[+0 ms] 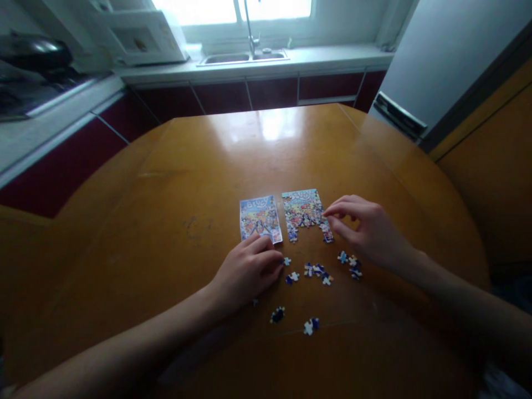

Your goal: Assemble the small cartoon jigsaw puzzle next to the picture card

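Note:
A partly assembled jigsaw puzzle (302,206) lies on the table, with a gap in the middle of its lower edge. My right hand (363,224) is at its right edge, thumb and forefinger pinched on what looks like a small jigsaw piece. To the left is a printed picture sheet (260,215) with a matching design. My left hand (249,267) rests over the sheet's lower edge with curled fingers; what is under them is hidden. A loose blue piece (287,261) lies right at its fingertips. Several more loose pieces (318,270) lie below the puzzle.
The wooden table (178,183) has a few more pieces nearer me, including a dark one (277,315) and a white-and-blue pair (311,326). Beyond the table are a sink (245,57), a white microwave (143,39), a stove (45,94) and a fridge (453,55).

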The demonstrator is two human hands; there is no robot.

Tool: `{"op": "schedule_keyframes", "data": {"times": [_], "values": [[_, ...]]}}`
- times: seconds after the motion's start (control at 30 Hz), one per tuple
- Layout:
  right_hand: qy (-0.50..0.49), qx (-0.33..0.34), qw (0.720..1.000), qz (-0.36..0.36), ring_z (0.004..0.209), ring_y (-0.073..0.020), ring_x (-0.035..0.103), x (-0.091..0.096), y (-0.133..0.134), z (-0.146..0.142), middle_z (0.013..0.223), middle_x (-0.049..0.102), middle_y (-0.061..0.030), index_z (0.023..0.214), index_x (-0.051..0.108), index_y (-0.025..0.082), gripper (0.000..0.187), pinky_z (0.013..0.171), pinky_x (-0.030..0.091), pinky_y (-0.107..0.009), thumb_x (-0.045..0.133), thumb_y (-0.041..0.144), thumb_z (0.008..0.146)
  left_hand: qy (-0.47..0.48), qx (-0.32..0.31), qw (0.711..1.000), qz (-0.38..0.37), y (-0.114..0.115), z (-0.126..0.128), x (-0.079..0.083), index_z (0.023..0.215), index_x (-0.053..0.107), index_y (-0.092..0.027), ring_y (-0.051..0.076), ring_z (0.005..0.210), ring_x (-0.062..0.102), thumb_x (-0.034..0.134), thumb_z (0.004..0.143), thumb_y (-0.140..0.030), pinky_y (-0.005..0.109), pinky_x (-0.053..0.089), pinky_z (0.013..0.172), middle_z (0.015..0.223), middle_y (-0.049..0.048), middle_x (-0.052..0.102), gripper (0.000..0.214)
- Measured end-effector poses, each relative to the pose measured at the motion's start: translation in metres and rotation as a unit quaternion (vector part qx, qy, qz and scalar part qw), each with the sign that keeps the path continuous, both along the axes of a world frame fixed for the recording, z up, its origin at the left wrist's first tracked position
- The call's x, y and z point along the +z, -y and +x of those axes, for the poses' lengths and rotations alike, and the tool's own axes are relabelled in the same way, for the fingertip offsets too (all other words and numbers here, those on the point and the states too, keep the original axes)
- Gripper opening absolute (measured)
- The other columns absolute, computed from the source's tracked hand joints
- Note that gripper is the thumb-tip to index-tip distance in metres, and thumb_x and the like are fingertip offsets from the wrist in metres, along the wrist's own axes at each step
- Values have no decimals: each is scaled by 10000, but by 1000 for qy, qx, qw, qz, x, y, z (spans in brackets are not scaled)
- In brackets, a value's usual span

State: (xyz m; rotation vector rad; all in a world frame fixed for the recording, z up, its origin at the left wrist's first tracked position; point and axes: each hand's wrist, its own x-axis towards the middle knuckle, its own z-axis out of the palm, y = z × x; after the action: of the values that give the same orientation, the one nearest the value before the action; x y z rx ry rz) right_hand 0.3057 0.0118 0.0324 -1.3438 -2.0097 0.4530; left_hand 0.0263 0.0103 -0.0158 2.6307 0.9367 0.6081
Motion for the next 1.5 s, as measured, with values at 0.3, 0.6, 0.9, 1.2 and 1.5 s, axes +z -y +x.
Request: {"op": "schedule_keyframes", "data": {"times": [0.3,0.6,0.9,1.2,1.5], "values": [[35,82,993,-72,841,-175,611,-13,18,2,893,686,-60,885,733,201,143,755,503,-325,599,153,894,45,-13,998,39,0,2,5,933,715,-214,140,783,528,607,942,-206,264,477,693,827,24,606,109],[142,152,974,-89,850,-188,550,-24,41,-26,928,619,-72,955,714,193,119,770,494,-345,607,200,903,80,-6,995,55,3,5,8,907,699,-195,132,756,509,608,934,-179,253,463,676,789,19,588,96],[60,130,980,-139,790,-157,572,-24,42,-29,838,640,-23,790,623,182,112,720,473,-295,629,86,846,76,-16,995,59,7,5,9,902,667,-196,136,762,493,613,924,-162,264,455,679,796,15,572,67],[-18,62,990,-126,660,-144,616,-31,31,-27,776,696,-7,898,688,216,81,624,497,-279,630,162,879,-15,-122,983,136,48,13,20,928,624,-174,147,650,449,558,942,-172,310,327,538,731,18,541,67],[43,92,989,-105,773,-169,644,-37,24,-26,894,712,-57,928,720,202,152,720,529,-323,568,208,943,-29,-105,988,108,38,3,15,868,607,-167,158,688,456,547,948,-200,313,353,581,774,33,545,105]]}}
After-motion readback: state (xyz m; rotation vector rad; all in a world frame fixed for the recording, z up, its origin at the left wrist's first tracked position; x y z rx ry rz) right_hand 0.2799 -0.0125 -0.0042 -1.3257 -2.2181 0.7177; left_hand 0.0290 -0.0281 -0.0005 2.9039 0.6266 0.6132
